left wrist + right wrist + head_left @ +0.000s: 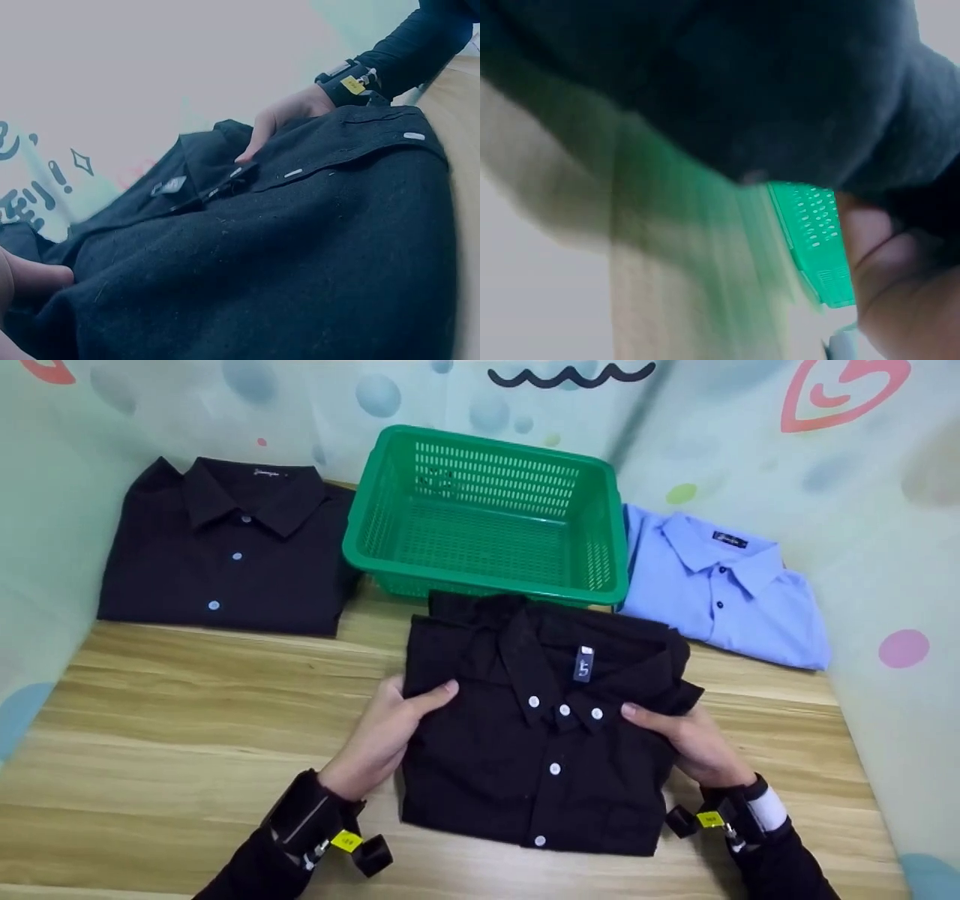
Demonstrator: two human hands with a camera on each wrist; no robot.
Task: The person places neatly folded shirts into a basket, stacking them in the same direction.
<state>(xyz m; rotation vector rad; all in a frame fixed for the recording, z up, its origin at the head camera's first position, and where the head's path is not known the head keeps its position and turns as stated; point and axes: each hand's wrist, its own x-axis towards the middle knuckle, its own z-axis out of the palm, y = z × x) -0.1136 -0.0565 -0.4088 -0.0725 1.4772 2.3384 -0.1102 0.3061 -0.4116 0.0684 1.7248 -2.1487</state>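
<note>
The left hand (379,731) and right hand (691,740) are gripping a black shirt (487,757) over the table (225,735) by its nine and three o'clock sides. A basket (480,577) is sitting at its twelve, a blue shirt (694,592) at two, a dark shirt (195,562) at ten.

Downward head view, close wrist views, right perhaps askew.
</note>
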